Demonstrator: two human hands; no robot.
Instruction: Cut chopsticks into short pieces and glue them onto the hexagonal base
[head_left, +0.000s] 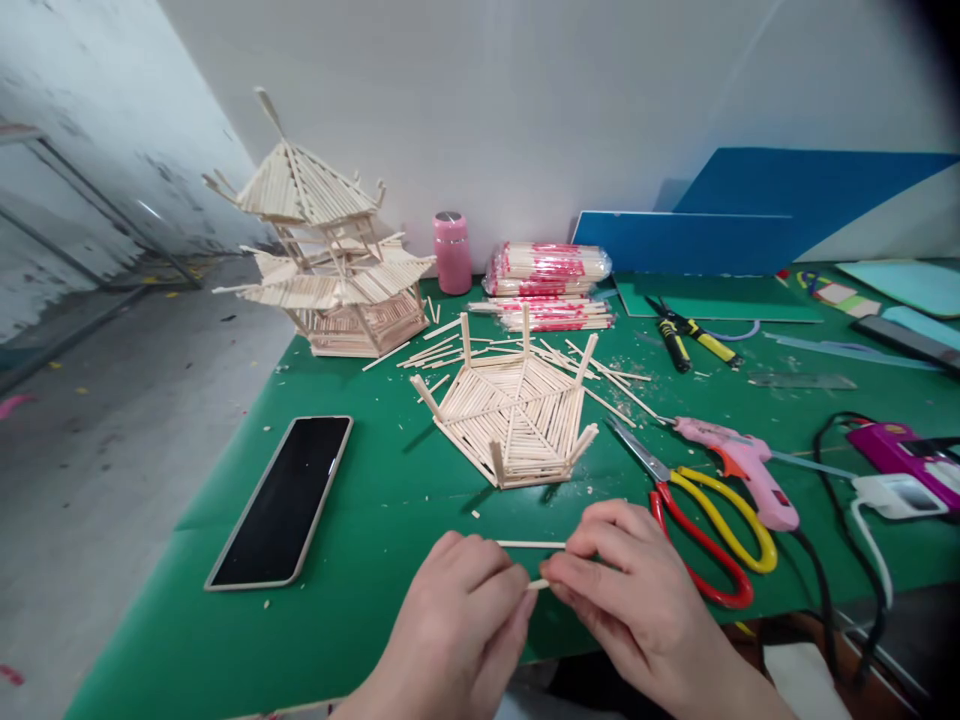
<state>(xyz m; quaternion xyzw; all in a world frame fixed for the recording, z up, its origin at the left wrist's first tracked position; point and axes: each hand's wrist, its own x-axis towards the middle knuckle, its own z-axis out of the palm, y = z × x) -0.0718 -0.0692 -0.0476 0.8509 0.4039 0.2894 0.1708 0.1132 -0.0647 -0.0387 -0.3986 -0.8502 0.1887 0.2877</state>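
A short stick (538,584) sits pinched between the fingertips of both hands at the near edge of the green mat (375,500), its long axis running left to right, so each hand takes one end. The left hand (457,625) closes on it from the left and the right hand (637,600) from the right, fingers curled tight with only a small piece of wood showing between them. Neither is nearer; they meet on it. A second, longer stick (531,545) lies flat on the mat just beyond the fingertips, also left to right, near the right hand's fingers. Farther back stands a six-sided stick frame (514,420) with upright posts at its corners, apart from the hands with bare mat between. To the right lie scissors (705,520) with red and yellow handles, close to the right hand, and a pink glue gun (739,465) beyond them. A phone (285,500) lies to the left. At the back are a stick pagoda (322,260), a pink jar (452,252) and packs of chopsticks (547,270).
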